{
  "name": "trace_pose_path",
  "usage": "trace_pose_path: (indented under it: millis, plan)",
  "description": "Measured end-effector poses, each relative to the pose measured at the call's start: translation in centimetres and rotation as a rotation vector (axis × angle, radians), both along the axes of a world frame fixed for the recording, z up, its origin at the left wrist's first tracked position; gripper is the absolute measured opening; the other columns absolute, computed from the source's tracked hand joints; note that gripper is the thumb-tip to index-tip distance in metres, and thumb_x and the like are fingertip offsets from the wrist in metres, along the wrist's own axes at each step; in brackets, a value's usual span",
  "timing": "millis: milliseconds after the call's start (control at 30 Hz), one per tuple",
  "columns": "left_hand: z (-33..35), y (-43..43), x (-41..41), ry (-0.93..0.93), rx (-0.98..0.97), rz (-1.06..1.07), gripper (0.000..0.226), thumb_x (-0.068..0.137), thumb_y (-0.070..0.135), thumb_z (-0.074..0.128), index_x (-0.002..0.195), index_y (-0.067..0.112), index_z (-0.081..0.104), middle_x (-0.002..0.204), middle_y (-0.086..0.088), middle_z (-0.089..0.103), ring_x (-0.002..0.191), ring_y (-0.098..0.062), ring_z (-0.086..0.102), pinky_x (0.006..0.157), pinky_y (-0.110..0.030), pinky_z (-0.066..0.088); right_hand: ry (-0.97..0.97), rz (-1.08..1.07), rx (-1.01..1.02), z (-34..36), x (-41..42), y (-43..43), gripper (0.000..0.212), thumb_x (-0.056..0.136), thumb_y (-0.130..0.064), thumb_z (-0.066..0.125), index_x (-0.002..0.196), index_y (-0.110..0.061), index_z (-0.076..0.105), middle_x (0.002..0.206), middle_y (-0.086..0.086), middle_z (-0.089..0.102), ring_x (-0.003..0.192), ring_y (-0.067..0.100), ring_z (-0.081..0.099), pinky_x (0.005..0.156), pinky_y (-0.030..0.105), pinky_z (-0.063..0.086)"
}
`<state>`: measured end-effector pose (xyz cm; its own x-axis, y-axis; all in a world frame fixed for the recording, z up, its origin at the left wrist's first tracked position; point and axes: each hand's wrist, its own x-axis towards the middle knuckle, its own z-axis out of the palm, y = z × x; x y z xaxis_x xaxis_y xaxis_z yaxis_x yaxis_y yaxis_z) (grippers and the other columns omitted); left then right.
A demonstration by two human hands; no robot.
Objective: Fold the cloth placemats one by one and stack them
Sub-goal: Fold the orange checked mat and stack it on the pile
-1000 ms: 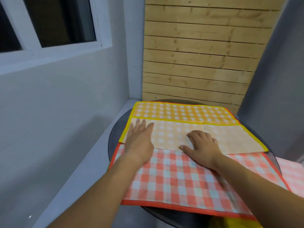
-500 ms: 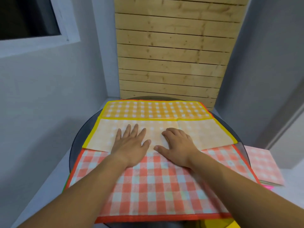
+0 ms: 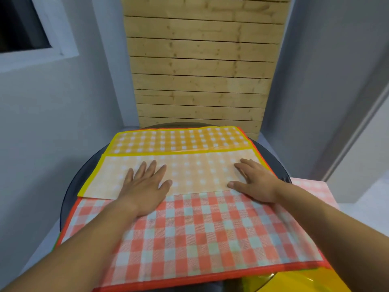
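An orange-and-white checked placemat with a yellow border (image 3: 179, 142) lies on top at the far side, its near half folded over so the pale underside (image 3: 197, 173) faces up. My left hand (image 3: 145, 186) lies flat with fingers spread on the left part of that fold. My right hand (image 3: 255, 182) presses flat on the right part. Under both sits a red-and-white checked placemat (image 3: 195, 232) with a red border, spread open towards me.
The mats lie on a round dark glass table (image 3: 84, 180) in a corner, with a wooden slat panel (image 3: 200, 66) behind. A pale pink checked folded mat (image 3: 313, 188) rests to the right. Something yellow (image 3: 299, 281) shows below the table's near edge.
My right hand has slid to the right along the folded yellow mat, away from my left hand, which stayed near the middle-left. The view has shifted right.
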<state>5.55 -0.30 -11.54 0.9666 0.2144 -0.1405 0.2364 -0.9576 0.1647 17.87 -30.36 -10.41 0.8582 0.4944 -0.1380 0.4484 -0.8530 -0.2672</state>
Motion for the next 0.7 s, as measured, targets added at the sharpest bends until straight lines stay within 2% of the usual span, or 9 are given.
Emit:
trace_pose_path:
  millis: [167,200,267,300,367,467,567,700]
  plan:
    - [0.4,0.3,0.3,0.032,-0.037,-0.002,0.062,0.103,0.06,0.018,0.16,0.039,0.004,0.169,0.009,-0.01,0.154,-0.015,-0.015,0.124,-0.045,-0.008,0.013,0.036,-0.021,1.4,0.1,-0.9,0.077,0.09,-0.065,0.049,0.154,-0.027,0.028,0.162,-0.008,0.019,0.148,0.018,0.019,0.12,0.042,0.02]
    - [0.7,0.3,0.6,0.029,-0.046,0.005,0.062,0.102,0.06,0.022,0.159,0.039,0.01,0.169,0.009,-0.004,0.155,-0.017,-0.009,0.124,-0.045,-0.005,0.003,0.037,-0.036,1.6,0.3,-0.9,0.074,0.09,-0.065,0.05,0.151,-0.027,0.033,0.159,-0.008,0.026,0.146,0.019,0.024,0.118,0.044,0.024]
    - [1.4,0.2,1.6,-0.048,-0.015,0.029,0.054,0.099,0.058,0.034,0.149,0.036,0.033,0.162,0.004,0.024,0.151,-0.022,0.015,0.121,-0.043,0.011,-0.046,0.022,-0.046,2.0,0.7,-0.4,0.068,0.088,-0.068,0.05,0.141,-0.026,0.046,0.146,-0.005,0.044,0.135,0.022,0.039,0.111,0.047,0.034]
    - [1.7,0.0,2.3,-0.118,0.011,0.041,0.048,0.098,0.056,0.039,0.14,0.032,0.042,0.153,0.003,0.036,0.144,-0.023,0.026,0.117,-0.041,0.018,-0.068,-0.002,-0.016,2.0,1.1,0.0,0.064,0.087,-0.068,0.05,0.135,-0.025,0.052,0.137,-0.004,0.051,0.128,0.023,0.045,0.108,0.047,0.038]
    - [2.1,-0.5,3.8,-0.254,0.003,0.046,0.042,0.098,0.05,0.044,0.132,0.027,0.049,0.141,0.002,0.047,0.135,-0.023,0.037,0.111,-0.039,0.025,-0.077,-0.08,0.134,2.1,2.2,0.9,0.062,0.084,-0.067,0.049,0.129,-0.026,0.057,0.123,-0.006,0.058,0.117,0.021,0.053,0.103,0.043,0.042]
    - [1.8,-1.3,6.1,-0.331,-0.076,-0.008,0.046,0.098,0.047,0.048,0.139,0.025,0.05,0.144,0.002,0.047,0.137,-0.023,0.037,0.115,-0.038,0.028,-0.123,-0.135,0.336,2.0,5.4,2.5,0.043,0.089,-0.052,0.059,0.12,-0.022,0.063,0.108,-0.006,0.063,0.1,0.017,0.059,0.087,0.031,0.045]
    - [0.8,-1.7,7.4,-0.342,-0.095,-0.044,0.049,0.098,0.048,0.049,0.142,0.025,0.047,0.147,0.002,0.044,0.139,-0.023,0.035,0.116,-0.036,0.027,-0.18,-0.154,0.376,2.3,9.7,4.3,0.022,0.092,-0.037,0.062,0.105,-0.021,0.069,0.095,-0.004,0.067,0.092,0.019,0.061,0.079,0.028,0.045]
    - [-0.5,-1.6,7.7,-0.345,-0.132,-0.027,0.056,0.101,0.05,0.043,0.151,0.026,0.036,0.16,0.004,0.028,0.149,-0.017,0.018,0.121,-0.033,0.015,-0.173,-0.235,0.389,2.4,15.6,6.3,0.017,0.092,-0.034,0.063,0.097,-0.019,0.071,0.087,-0.001,0.069,0.083,0.022,0.063,0.07,0.025,0.043]
